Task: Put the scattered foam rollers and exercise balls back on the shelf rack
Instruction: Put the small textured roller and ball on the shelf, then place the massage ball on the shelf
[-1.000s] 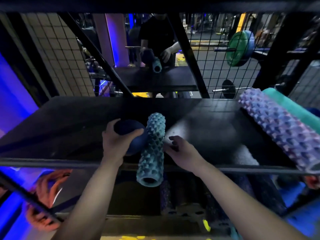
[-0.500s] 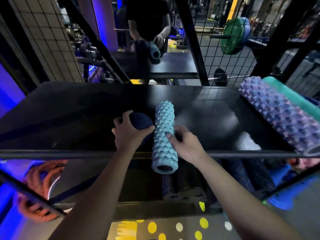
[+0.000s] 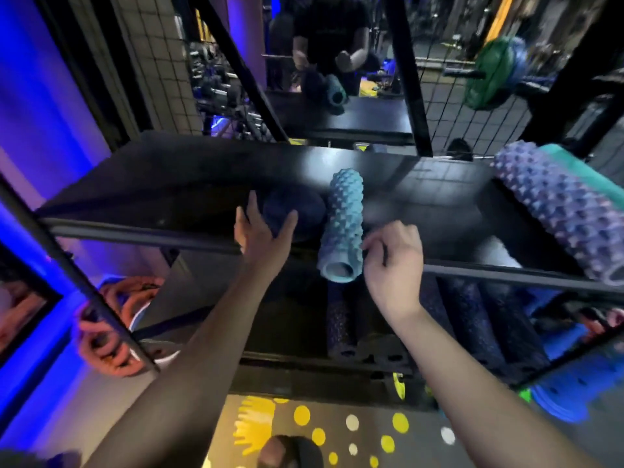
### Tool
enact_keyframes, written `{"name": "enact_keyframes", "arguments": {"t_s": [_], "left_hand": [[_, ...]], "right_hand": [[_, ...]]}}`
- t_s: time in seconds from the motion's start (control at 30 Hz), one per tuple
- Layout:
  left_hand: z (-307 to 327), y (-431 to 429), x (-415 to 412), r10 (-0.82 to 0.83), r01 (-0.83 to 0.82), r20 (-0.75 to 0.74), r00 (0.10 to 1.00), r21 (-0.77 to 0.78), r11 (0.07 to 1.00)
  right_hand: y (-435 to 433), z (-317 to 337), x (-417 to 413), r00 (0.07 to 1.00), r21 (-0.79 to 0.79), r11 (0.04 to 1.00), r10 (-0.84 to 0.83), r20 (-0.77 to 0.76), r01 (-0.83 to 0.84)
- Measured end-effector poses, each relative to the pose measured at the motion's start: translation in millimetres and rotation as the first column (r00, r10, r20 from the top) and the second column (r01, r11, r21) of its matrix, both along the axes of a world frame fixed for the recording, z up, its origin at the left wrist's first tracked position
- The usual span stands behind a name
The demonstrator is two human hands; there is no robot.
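The left hand (image 3: 261,231) lay spread open by the dark blue round ball (image 3: 300,209) on the black shelf (image 3: 169,184). The right hand (image 3: 393,261), loosely curled and empty, seemingly brushed the teal knobbly foam roller (image 3: 344,224).

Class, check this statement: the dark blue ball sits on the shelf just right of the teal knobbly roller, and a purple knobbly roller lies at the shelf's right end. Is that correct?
Not quite. The head view shows the dark blue ball just left of the teal knobbly roller, not right of it. The rest holds: both are on the shelf, and the purple knobbly roller lies at its right end.
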State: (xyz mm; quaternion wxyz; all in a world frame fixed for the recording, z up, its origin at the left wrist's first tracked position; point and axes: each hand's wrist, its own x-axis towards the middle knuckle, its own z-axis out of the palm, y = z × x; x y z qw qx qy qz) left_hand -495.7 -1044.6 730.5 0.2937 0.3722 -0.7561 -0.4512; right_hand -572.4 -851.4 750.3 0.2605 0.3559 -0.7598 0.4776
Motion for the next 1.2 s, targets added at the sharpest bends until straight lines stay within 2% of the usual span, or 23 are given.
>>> {"name": "enact_keyframes", "arguments": {"t_s": [0.07, 0.1, 0.17, 0.23, 0.3, 0.37, 0.47, 0.53, 0.6, 0.7, 0.77, 0.87, 1.0, 1.1, 1.2], "left_hand": [[-33, 18, 47, 0.141, -0.148, -0.063, 0.988, -0.137, 0.979], [-55, 29, 71, 0.209, -0.213, -0.039, 0.977, -0.146, 0.966], [-102, 54, 121, 0.262, -0.260, 0.103, 0.959, -0.041, 0.965], [-148, 90, 175, 0.208, -0.251, 0.298, 0.932, 0.111, 0.962], [-189, 133, 229, 0.136, -0.273, 0.466, 0.874, 0.240, 0.932], [-217, 183, 282, 0.095, -0.310, 0.540, 0.836, 0.324, 0.894], [-246, 245, 359, 0.065, -0.372, 0.608, 0.791, 0.394, 0.840], [-254, 270, 399, 0.113, -0.452, 0.618, 0.778, 0.424, 0.785], [-258, 281, 422, 0.198, -0.523, 0.586, 0.786, 0.458, 0.719], [-269, 275, 442, 0.330, -0.606, 0.525, 0.785, 0.537, 0.587], [-283, 267, 449, 0.360, -0.619, 0.506, 0.784, 0.590, 0.518], [-310, 254, 452, 0.338, -0.605, 0.502, 0.796, 0.647, 0.464], [-348, 223, 436, 0.270, -0.548, 0.477, 0.836, 0.708, 0.445], [-404, 195, 415, 0.243, -0.503, 0.440, 0.864, 0.775, 0.383], [-490, 169, 383, 0.260, -0.471, 0.404, 0.877, 0.830, 0.300]], "right_hand": [[7, -10, 16, 0.990, 0.058, 0.993, 0.111, -0.084, -0.107], [11, -19, 27, 0.978, 0.090, 0.981, 0.181, -0.106, -0.172], [21, -44, 51, 0.943, 0.174, 0.939, 0.318, -0.100, -0.298], [35, -83, 78, 0.896, 0.303, 0.862, 0.441, -0.052, -0.407], [48, -128, 105, 0.849, 0.418, 0.754, 0.521, 0.088, -0.507], [61, -179, 132, 0.803, 0.514, 0.621, 0.507, 0.313, -0.592], [87, -240, 176, 0.690, 0.630, 0.285, 0.361, 0.627, -0.722], [109, -268, 200, 0.665, 0.665, 0.091, 0.242, 0.707, -0.741], [127, -291, 214, 0.659, 0.663, 0.004, 0.126, 0.742, -0.748], [137, -312, 222, 0.676, 0.676, -0.013, 0.021, 0.737, -0.737], [132, -319, 224, 0.670, 0.671, 0.034, -0.030, 0.742, -0.741], [115, -329, 225, 0.680, 0.689, 0.089, -0.113, 0.724, -0.719], [88, -366, 225, 0.664, 0.693, 0.150, -0.201, 0.720, -0.705], [69, -427, 223, 0.613, 0.671, 0.206, -0.283, 0.738, -0.713], [51, -518, 218, 0.528, 0.648, 0.301, -0.392, 0.753, -0.700]]}}
